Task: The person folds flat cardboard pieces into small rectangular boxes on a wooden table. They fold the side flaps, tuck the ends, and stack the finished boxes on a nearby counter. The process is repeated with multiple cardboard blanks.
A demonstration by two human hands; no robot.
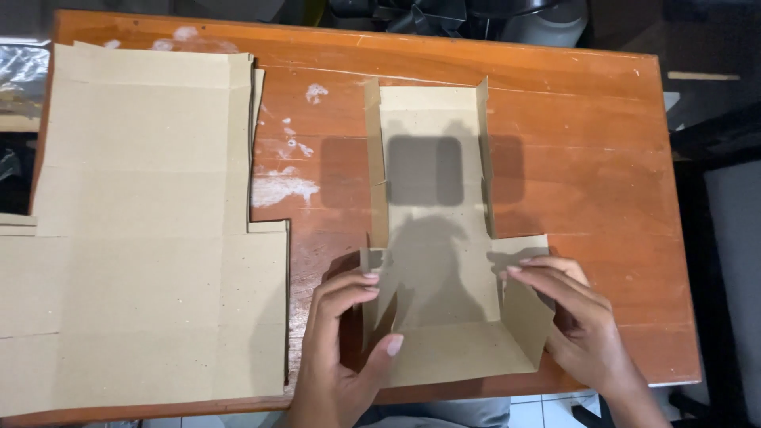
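Both hands, left hand (341, 349) and right hand (579, 325), grip the cardboard box blank (432, 238) on the scuffed wooden table (587, 158).

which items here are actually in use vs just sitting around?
In use:
- cardboard box blank, side flaps folded up
- left hand, fingers on its left flap
- right hand, fingers on its right flap

Lying about:
- stack of flat cardboard blanks, untouched, on the left of the wooden table
- white smears on the tabletop

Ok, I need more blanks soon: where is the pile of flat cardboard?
The pile of flat cardboard covers the left part of the wooden table, beside the left hand and the half-folded box.
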